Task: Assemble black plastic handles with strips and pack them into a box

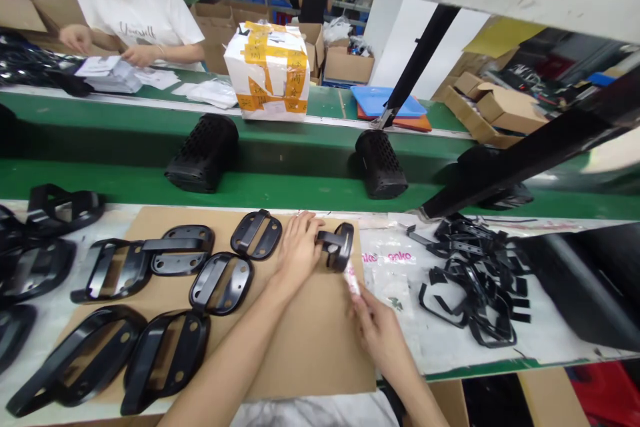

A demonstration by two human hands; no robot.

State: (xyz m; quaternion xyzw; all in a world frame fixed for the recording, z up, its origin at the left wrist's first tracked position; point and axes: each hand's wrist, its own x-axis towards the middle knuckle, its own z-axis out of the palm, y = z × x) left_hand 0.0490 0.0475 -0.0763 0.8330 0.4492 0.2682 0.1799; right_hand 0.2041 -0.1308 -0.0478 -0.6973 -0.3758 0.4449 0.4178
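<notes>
My left hand (pixel 299 250) rests on a cardboard sheet (pixel 305 340), its fingers closed on a small black oval plastic plate with a handle (pixel 339 245). My right hand (pixel 376 327) lies near the sheet's right edge and pinches a thin pale strip or tube (pixel 351 277) beside a clear plastic bag (pixel 395 270). Several more black oval plates with handles (pixel 220 283) lie in rows on the cardboard to the left of my hands.
A heap of black plastic clips (pixel 475 280) lies to the right. Black perforated cylinders (pixel 204 153) (pixel 380 163) sit on the green conveyor (pixel 280 190). Beyond stand a taped white box (pixel 269 70) and blue trays (pixel 385 103). A person in white (pixel 143 13) handles papers.
</notes>
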